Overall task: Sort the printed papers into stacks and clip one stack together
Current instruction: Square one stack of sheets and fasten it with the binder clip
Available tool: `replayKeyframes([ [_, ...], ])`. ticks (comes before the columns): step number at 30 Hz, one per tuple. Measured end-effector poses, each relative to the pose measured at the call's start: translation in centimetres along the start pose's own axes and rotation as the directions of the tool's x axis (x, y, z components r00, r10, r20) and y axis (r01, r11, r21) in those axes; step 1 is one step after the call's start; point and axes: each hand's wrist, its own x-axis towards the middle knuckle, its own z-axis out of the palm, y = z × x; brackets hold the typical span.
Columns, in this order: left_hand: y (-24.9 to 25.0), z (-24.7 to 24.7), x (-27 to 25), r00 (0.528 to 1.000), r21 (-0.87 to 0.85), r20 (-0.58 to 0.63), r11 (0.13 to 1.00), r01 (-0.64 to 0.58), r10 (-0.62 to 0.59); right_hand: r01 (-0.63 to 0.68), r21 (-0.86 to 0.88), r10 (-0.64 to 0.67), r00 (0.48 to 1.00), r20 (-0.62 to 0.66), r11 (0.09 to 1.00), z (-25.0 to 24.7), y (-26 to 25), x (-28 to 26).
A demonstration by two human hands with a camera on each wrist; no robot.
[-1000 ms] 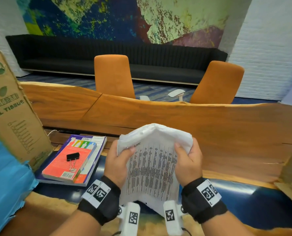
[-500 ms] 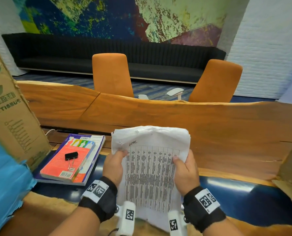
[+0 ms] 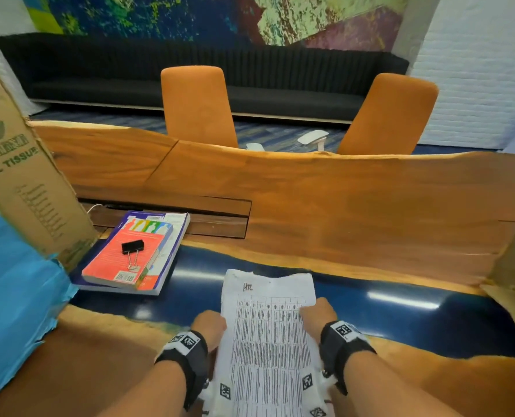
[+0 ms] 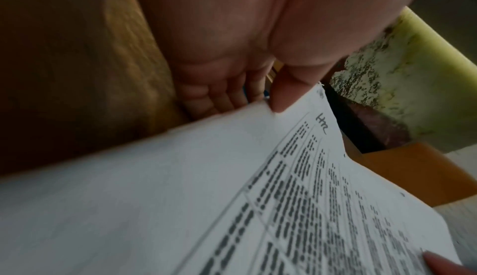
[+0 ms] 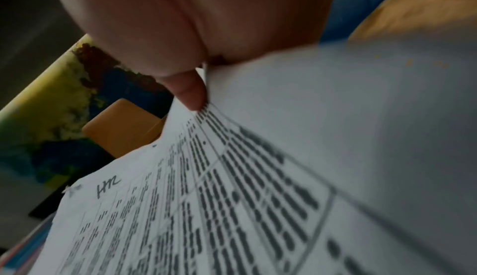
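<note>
A stack of printed papers (image 3: 268, 332) with a table of text lies low over the blue strip of the table, held between both hands. My left hand (image 3: 211, 326) pinches its left edge, thumb on top and fingers curled beneath, as the left wrist view shows on the papers (image 4: 258, 198). My right hand (image 3: 317, 316) pinches the right edge, thumb on the sheet of papers (image 5: 258, 177). A black binder clip (image 3: 132, 247) rests on the red book (image 3: 123, 257) to the left, untouched.
Two books (image 3: 163, 260) are stacked at the left on the wood and blue table (image 3: 370, 224). A cardboard box (image 3: 15, 182) over blue wrap (image 3: 12, 302) stands at far left. More cardboard (image 3: 514, 266) sits at the right edge. Orange chairs (image 3: 196, 106) stand beyond the table.
Both hands have brought the papers down from an upright, bowed hold to nearly flat over the table. The top edge has straightened. The clip and books have not moved.
</note>
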Motion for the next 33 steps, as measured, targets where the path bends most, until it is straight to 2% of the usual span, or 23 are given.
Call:
replayKeyframes([
  [1, -0.4, 0.2, 0.2, 1.0, 0.015, 0.005, 1.0, -0.008, 0.008, 0.022, -0.142, -0.03, 0.998, -0.057, 0.99, -0.2, -0.5, -0.5],
  [3, -0.6, 0.1, 0.3, 1.0, -0.007, 0.026, 1.0, -0.003, 0.003, 0.183, -0.42, -0.238, 0.968, -0.083, 0.889, -0.4, -2.1, -1.9],
  [5, -0.7, 0.2, 0.4, 0.999, -0.002, 0.014, 0.999, -0.05, 0.05, 0.391, -0.549, -0.415, 0.906, 0.086, 0.739, 0.4, -3.9, -3.2],
  [7, -0.8, 0.3, 0.6, 1.0, -0.112, -0.005, 0.994, -0.006, 0.006, 0.491, -0.604, -0.419, 0.867, 0.269, 0.627, 2.0, -5.2, -3.6],
  [10, -0.7, 0.1, 0.3, 1.0, -0.149, 0.009, 0.988, 0.027, -0.026, 0.483, -0.687, -0.307, 0.875, 0.373, 0.543, 4.7, -5.5, -2.7],
  [13, -1.0, -0.2, 0.9, 0.998, -0.211, 0.041, 0.976, 0.047, -0.039, 0.473, -0.721, -0.252, 0.881, 0.401, 0.506, 5.8, -5.1, -1.5],
  [16, -1.0, -2.2, 1.8, 0.999, -0.151, 0.023, 0.987, 0.051, -0.048, 0.482, -0.729, -0.253, 0.876, 0.411, 0.486, 6.0, -5.1, -0.9],
  [19, -0.9, -6.1, 3.8, 0.988, -0.054, -0.157, 0.998, -0.017, 0.009, 0.491, -0.736, -0.253, 0.871, 0.421, 0.466, 6.3, -5.7, -0.5],
  [23, -1.2, -13.1, 7.8, 0.908, -0.005, -0.417, 0.999, -0.045, 0.039, 0.485, -0.758, -0.224, 0.874, 0.431, 0.436, 6.7, -6.6, 0.1],
  [25, -1.7, -16.1, 10.1, 0.861, 0.108, -0.504, 0.994, -0.01, 0.063, 0.479, -0.769, -0.203, 0.877, 0.435, 0.422, 6.9, -7.0, 0.4],
  [27, -2.7, -18.0, 12.2, 0.859, 0.28, -0.506, 0.956, 0.083, 0.074, 0.475, -0.776, -0.189, 0.879, 0.437, 0.416, 7.1, -7.4, 0.7],
  [29, -3.6, -19.3, 13.8, 0.895, 0.391, -0.442, 0.909, 0.143, 0.05, 0.476, -0.777, -0.186, 0.879, 0.44, 0.413, 7.1, -7.6, 0.8],
  [31, -4.1, -19.8, 14.8, 0.926, 0.452, -0.377, 0.875, 0.171, 0.013, 0.478, -0.775, -0.191, 0.878, 0.44, 0.412, 7.0, -7.7, 0.8],
  [33, -4.2, -19.9, 15.0, 0.937, 0.509, -0.347, 0.846, 0.16, 0.032, 0.481, -0.771, -0.198, 0.876, 0.439, 0.418, 6.8, -7.7, 0.8],
])
